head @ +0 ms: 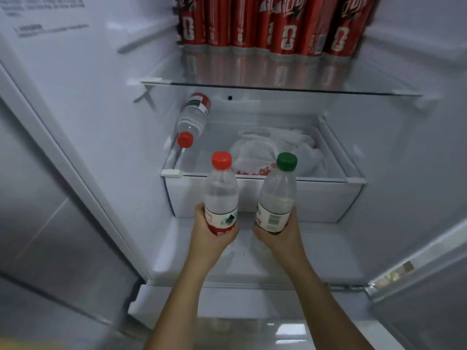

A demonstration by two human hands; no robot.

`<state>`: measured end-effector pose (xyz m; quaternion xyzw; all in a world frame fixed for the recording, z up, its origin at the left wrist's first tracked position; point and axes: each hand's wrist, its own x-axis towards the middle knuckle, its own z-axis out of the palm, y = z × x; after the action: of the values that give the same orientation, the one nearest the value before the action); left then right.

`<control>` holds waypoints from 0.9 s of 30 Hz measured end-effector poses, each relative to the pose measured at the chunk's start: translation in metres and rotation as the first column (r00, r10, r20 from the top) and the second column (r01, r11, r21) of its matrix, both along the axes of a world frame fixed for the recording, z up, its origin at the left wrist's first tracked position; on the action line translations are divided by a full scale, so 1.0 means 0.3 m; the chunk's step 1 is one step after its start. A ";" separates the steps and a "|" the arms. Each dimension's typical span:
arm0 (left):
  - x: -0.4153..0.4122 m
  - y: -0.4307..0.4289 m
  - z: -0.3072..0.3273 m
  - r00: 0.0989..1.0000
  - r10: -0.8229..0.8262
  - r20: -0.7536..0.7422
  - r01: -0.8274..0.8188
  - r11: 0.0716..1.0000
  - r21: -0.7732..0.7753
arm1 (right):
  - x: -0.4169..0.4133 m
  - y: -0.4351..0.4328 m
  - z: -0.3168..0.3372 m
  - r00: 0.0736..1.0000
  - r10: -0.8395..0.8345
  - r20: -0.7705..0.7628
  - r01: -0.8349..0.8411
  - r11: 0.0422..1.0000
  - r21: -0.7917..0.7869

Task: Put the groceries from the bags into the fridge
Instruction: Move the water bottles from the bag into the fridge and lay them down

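My left hand [211, 234] grips the base of a clear water bottle with a red cap [221, 190], held upright in front of the open fridge. My right hand [280, 234] grips a second water bottle with a green cap [278, 193], tilted slightly left. Both bottles hover just before the front wall of the lower glass shelf [267, 179]. On that shelf another red-capped bottle [193, 120] lies on its side at the left, cap toward me. A white plastic bag [267, 152] lies at the shelf's middle and right.
Several red soda cans [273, 24] stand in a row on the upper glass shelf [278, 85]. The fridge's left wall [75, 97] and a door edge at the right [414, 269] frame the opening. A white drawer [252, 200] sits under the lower shelf.
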<state>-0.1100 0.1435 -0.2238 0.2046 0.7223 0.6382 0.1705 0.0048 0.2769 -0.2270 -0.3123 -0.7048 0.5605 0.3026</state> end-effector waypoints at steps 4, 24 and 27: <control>-0.015 0.004 -0.006 0.999 -0.034 0.003 0.034 0.999 -0.020 | -0.004 0.007 -0.004 0.999 0.039 0.021 -0.038 0.999 -0.016; -0.109 0.011 0.421 0.860 -0.058 -0.507 -0.052 0.978 -0.200 | -0.019 0.072 0.418 0.986 -0.071 0.151 -0.005 0.893 0.450; -0.119 0.042 0.441 0.810 -0.086 -0.580 -0.068 0.969 -0.238 | -0.062 0.073 0.457 0.952 -0.108 0.285 -0.063 0.845 0.531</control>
<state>-0.1457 0.1560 -0.0915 0.3717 0.8124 0.4481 -0.0332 -0.0138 0.2987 -0.0899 -0.3068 -0.8668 0.2839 0.2720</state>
